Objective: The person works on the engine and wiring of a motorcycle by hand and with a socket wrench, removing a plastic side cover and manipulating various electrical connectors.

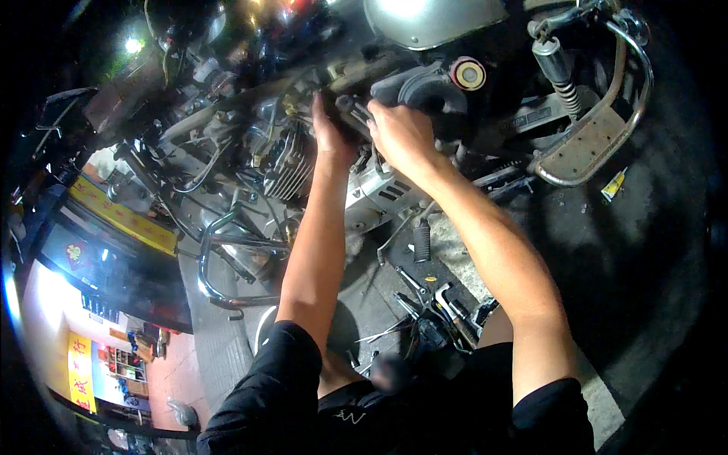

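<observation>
Left hand reaching edge-on, right hand curled with a dark grey rounded part by its fingers — can't tell if either's gripping tbh. Silver finned metal cylinder sits below-left of the left fingers.

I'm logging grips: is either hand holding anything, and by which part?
Can't tell: the left hand and right hand are at the motorcycle, their grips partly hidden.
</observation>
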Demonstrator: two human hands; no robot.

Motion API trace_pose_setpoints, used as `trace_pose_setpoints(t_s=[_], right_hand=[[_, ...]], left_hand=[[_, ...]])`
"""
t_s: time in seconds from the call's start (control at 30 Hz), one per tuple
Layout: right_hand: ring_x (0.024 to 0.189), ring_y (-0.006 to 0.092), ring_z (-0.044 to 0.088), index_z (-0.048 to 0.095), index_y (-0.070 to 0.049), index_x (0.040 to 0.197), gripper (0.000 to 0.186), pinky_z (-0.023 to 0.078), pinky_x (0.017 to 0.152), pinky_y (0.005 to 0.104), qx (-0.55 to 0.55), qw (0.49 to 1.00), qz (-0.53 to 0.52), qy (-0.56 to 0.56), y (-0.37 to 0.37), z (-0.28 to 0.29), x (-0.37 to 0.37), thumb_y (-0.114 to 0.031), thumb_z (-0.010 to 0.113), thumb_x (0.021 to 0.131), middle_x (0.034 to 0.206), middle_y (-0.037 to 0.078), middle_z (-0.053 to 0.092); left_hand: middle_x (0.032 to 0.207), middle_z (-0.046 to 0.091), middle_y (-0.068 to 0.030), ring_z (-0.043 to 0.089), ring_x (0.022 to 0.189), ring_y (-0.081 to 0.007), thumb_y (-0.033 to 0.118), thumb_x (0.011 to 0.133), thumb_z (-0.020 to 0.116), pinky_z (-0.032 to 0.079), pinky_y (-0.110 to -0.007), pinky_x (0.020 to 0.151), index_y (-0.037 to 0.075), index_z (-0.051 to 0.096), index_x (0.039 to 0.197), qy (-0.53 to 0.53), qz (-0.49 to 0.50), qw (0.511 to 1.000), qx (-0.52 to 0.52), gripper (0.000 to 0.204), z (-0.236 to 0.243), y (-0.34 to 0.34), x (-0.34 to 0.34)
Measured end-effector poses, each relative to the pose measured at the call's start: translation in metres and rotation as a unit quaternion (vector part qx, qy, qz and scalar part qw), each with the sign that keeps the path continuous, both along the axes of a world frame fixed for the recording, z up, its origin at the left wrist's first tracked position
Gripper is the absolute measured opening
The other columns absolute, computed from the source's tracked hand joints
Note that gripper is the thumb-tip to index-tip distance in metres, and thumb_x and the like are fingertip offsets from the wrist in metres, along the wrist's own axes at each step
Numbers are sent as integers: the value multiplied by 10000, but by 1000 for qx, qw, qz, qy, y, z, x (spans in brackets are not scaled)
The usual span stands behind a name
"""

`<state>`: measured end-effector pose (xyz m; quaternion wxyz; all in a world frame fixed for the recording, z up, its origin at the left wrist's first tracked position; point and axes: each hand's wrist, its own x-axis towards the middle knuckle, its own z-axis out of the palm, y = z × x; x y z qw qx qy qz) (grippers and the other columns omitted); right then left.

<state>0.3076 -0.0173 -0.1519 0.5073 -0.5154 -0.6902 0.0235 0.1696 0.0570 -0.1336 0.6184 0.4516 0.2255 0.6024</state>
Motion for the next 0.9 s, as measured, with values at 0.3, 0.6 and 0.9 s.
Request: trace_pose_setpoints(t_s=[0.3, 0.6, 0.9], right_hand=[[751, 434, 677, 591, -53, 940, 184, 527, 676, 543, 27, 994, 4, 103, 2, -16, -9, -230, 638, 921, 763, 223, 684], [798, 430, 680, 619, -35, 1007, 228, 528, 705, 518, 22, 976, 65, 208, 1, -28, -9, -253, 626, 940, 817, 207, 701], [911, 410, 693, 628, -71, 1282, 348, 550, 815, 509, 11, 996, 65, -57, 16, 9, 22, -131, 514, 959, 970, 228, 708]], left_hand=[[1353, 592, -127, 537, 1241, -337, 685, 982, 388, 385, -465, 1104, 92, 515, 1390, 5, 36, 997, 61, 731, -13, 6, -2], [1350, 593, -112, 536, 1244, -325, 691, 971, 407, 365, -456, 1122, 113, 519, 1394, 14, 74, 994, 74, 724, -18, 9, -2], [1339, 609, -110, 572, 1221, -311, 702, 966, 388, 427, -448, 1079, 100, 523, 1403, 10, 70, 997, -10, 756, -9, 0, 6]])
